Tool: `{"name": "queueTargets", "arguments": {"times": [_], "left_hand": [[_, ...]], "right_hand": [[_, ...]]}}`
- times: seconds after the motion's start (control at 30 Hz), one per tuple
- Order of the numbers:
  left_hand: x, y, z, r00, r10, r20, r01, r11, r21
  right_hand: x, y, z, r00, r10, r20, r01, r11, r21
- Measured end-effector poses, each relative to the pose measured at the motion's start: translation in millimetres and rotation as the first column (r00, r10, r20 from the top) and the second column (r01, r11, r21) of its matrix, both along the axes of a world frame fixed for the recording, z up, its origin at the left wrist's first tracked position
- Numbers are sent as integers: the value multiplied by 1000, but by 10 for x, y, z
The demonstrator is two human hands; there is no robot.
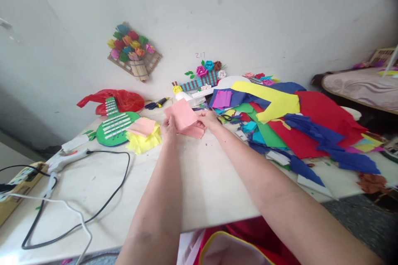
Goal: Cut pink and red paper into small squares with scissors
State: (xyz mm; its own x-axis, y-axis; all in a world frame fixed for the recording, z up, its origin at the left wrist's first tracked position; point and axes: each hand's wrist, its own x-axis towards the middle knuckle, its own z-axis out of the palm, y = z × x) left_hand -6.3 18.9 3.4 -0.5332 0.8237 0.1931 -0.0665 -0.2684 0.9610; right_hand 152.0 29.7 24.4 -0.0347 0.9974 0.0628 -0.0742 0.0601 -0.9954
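Observation:
A square of pink craft paper is held above the table, tilted toward me. My left hand pinches its left edge, thumb on top. At the right edge my right hand has its fingers closed around the paper's lower corner. Another pink piece shows under the square; whether it is separate or folded from it I cannot tell. Left of my left hand, a pink sheet lies on crumpled yellow paper. Beside that is a green guitar-shaped cutout with white strips.
Coloured paper scraps and a large red sheet cover the table's right side. Scissors lie among them. A glue gun with a looping black cord is at left, near a power strip. Pliers lie near the wall.

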Motion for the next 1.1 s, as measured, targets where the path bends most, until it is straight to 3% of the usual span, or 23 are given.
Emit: {"name": "queueTargets", "arguments": {"times": [0.1, 0.2, 0.3, 0.4, 0.57, 0.77, 1.1], "left_hand": [[-16, -34, 35, 996, -39, 77, 47, 993, -104], [-56, -81, 52, 956, -246, 157, 259, 964, -65], [-111, -119, 44, 870, -470, 147, 475, 880, -2], [-166, -134, 27, 845, -522, 117, 529, 848, -37], [-196, -123, 15, 867, -492, 70, 497, 864, -81], [-128, -151, 59, 895, -431, 117, 441, 894, -79], [-151, -57, 12, 973, -229, -6, 228, 971, -69]], "right_hand": [[-2, 20, -25, 1000, -23, -7, 23, 1000, 12], [5, 20, -23, 998, -65, 20, 64, 997, 36], [26, 4, -16, 995, -95, 40, 92, 994, 61], [55, 4, -35, 993, -100, 62, 96, 994, 51], [79, 46, -98, 985, -136, 105, 130, 990, 58], [31, 25, -83, 987, -147, 62, 144, 988, 51], [-73, -39, -31, 995, -94, -21, 94, 996, -11]]}}
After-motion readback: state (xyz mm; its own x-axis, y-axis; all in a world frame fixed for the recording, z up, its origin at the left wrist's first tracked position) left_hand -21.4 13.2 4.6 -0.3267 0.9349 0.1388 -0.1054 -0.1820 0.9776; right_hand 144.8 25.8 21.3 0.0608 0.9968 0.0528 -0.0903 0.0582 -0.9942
